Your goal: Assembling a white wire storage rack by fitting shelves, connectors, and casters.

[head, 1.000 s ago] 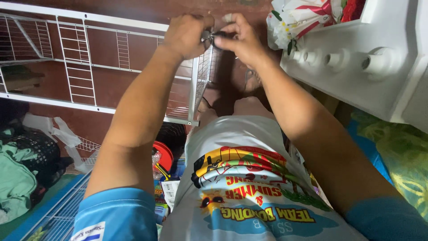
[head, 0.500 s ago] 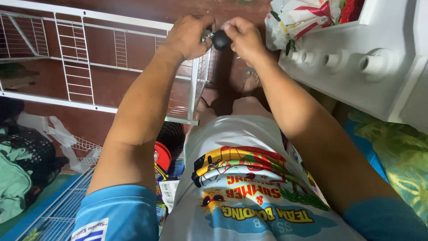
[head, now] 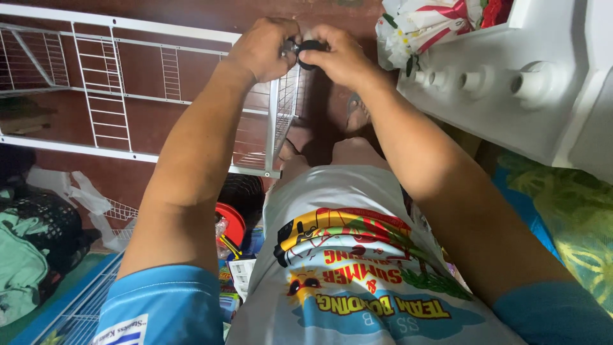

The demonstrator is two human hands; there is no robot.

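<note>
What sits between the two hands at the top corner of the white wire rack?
In the head view, a small black round part is pinched between the left hand and right hand.

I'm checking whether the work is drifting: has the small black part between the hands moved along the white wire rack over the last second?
No. The small black part stays pinched between both hands at the upper corner of the white wire rack, the same spot as before.

The person wears a light grey T-shirt [head: 345, 255] with 2 bright blue short sleeves, the left sleeve [head: 163, 306] carrying a small white label patch with dark lettering near its hem. Its front bears a colourful cartoon print in yellow, red, green and blue, with a sun wearing sunglasses. Both forearms are bare, with no watch or rings visible.
</note>
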